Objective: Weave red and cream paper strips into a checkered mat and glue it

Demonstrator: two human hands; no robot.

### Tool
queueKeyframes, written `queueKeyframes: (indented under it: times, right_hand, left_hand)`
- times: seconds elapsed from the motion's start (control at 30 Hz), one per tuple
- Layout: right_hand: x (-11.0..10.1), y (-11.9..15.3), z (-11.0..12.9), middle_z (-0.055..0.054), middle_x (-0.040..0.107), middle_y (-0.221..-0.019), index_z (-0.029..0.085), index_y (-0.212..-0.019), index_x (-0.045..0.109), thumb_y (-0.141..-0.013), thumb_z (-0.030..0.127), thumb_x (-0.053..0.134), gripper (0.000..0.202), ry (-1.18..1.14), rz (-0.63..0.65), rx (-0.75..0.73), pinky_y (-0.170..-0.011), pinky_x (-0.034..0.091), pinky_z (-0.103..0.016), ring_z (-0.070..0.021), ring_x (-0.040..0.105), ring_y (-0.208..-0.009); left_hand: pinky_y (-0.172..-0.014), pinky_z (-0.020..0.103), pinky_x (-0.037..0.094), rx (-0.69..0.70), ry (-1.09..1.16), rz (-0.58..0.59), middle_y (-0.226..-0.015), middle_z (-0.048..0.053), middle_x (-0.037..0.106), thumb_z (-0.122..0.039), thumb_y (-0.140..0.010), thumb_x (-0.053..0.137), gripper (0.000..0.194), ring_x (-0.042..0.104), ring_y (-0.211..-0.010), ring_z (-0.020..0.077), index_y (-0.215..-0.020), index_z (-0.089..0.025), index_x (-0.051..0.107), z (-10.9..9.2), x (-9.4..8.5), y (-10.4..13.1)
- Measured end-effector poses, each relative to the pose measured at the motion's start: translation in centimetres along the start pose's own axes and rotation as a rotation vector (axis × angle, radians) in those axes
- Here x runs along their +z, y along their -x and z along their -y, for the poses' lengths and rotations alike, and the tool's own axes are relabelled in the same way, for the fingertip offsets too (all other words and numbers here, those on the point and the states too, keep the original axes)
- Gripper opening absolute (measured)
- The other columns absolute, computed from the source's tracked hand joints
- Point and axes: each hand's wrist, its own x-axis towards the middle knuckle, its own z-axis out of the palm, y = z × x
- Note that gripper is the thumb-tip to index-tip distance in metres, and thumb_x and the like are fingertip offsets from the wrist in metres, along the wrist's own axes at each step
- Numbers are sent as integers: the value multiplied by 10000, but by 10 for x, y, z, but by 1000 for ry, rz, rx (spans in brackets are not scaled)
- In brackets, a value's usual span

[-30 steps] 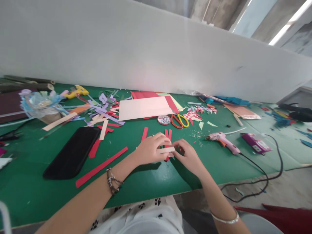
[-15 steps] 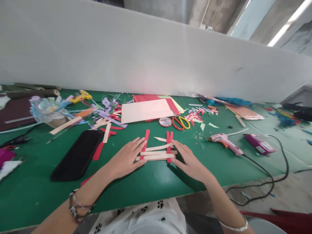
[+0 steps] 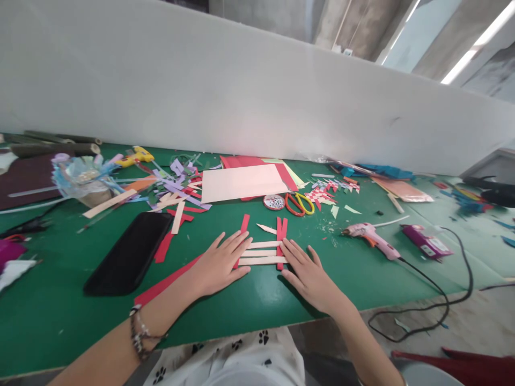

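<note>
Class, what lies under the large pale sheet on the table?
Red paper sticks out along the far and right edges of the pale sheet; whatever else it covers cannot be seen.

Three narrow cream strips (image 3: 260,253) are laid flat, near-parallel with small gaps, running left-right on the tabletop (image 3: 257,300). Crossed at left by one red strip (image 3: 245,222), at right by a red pair (image 3: 279,228) set close, upper ends apart. Cream ends partly hidden; over/under order can't be told.
</note>
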Motion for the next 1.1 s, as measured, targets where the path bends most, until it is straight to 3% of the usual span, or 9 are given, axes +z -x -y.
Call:
queueKeyframes:
  times: [0.2, 0.37, 0.47, 1.1]
  right_hand:
    - [5, 6, 3, -60, 179, -1475, 224, -1432, 44, -904, 518, 230, 632, 61, -43, 4, -1079, 166, -499, -211, 180, -1355]
    - [7, 12, 2, -57, 178, -1475, 205, -1433, 61, -898, 524, 247, 650, 76, -56, -18, -1076, 186, -491, -208, 179, -1356]
    - [7, 13, 3, -60, 185, -1473, 198, -1432, 91, -893, 532, 255, 656, 79, -63, -18, -1074, 186, -497, -215, 190, -1353]
    - [8, 12, 3, -70, 213, -1467, 192, -1432, 128, -873, 520, 321, 676, 81, -86, -10, -1069, 218, -460, -218, 203, -1349]
  left_hand:
    - [-1076, 483, 94, 31, -34, -76, -1469, 78, 211, -506, -897, 340, 583, 180, -1345, 252, -1396, -215, 263, -7, -4, 3]
    - [-1093, 435, 79, 279, 47, -56, -1466, 61, 224, -574, -869, 355, 666, 173, -1348, 248, -1414, -218, 215, -34, -2, 3]
    - [-1090, 460, 11, 357, 99, -26, -1459, 82, 228, -636, -842, 327, 743, 197, -1341, 257, -1427, -206, 166, -43, 4, -4]
    - [-1093, 441, -10, 415, 139, 20, -1445, 78, 260, -672, -803, 355, 781, 249, -1323, 258, -1413, -202, 225, -46, 5, -6]
